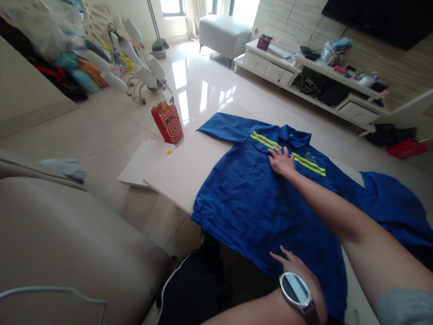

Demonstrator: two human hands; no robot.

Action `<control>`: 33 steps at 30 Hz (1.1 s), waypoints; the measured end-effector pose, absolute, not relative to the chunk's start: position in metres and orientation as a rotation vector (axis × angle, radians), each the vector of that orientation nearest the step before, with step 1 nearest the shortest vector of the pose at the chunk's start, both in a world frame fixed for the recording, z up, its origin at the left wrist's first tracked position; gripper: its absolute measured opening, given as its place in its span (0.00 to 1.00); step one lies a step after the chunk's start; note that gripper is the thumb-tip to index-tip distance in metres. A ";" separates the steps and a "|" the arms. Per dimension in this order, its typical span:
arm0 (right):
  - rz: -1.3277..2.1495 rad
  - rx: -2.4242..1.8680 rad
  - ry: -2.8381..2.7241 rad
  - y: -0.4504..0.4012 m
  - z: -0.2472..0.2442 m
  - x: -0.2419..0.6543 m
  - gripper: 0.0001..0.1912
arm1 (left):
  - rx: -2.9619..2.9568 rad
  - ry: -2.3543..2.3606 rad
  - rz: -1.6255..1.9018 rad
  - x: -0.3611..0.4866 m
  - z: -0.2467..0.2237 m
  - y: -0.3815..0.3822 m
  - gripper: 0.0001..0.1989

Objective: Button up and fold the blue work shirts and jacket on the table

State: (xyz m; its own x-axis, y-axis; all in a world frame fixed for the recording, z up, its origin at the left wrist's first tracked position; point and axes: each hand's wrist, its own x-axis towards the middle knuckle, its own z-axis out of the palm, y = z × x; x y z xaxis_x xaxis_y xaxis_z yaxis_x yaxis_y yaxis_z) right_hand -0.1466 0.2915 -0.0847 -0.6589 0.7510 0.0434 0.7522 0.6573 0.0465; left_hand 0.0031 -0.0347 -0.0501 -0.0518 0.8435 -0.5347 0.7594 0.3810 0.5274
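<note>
A blue work jacket (pixel 257 189) lies spread front up on a pale table, its collar pointing away from me. Yellow and grey reflective strips cross its chest, and small light printing shows on one side. My right hand (pixel 282 161) rests on the chest between the two strips, fingers spread. Lower down, my left hand (pixel 299 266), with a watch (pixel 295 289) on its wrist, is over the jacket near the hem. Its visible fingers are stretched apart; whether they touch the cloth I cannot tell. More blue cloth (pixel 395 198) lies to the right.
The pale tabletop (pixel 182 174) shows left of the jacket. A white box (pixel 144 164) and a red paper bag (pixel 168 124) stand beyond its left edge. A sofa (pixel 67 243) is at left, a white TV cabinet (pixel 267 67) at the back, and a grey ottoman (pixel 223 34) near the window.
</note>
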 end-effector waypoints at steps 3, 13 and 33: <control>-0.095 -1.204 -2.868 0.242 -0.088 -0.138 0.29 | 1.425 1.799 0.090 0.003 -0.046 -0.035 0.26; 0.004 -1.154 -2.936 0.150 -0.109 -0.040 0.29 | 1.335 1.812 0.083 0.012 -0.052 -0.033 0.26; 0.205 -1.148 -2.740 0.163 -0.104 -0.052 0.27 | 1.547 1.820 0.057 0.014 -0.038 -0.049 0.23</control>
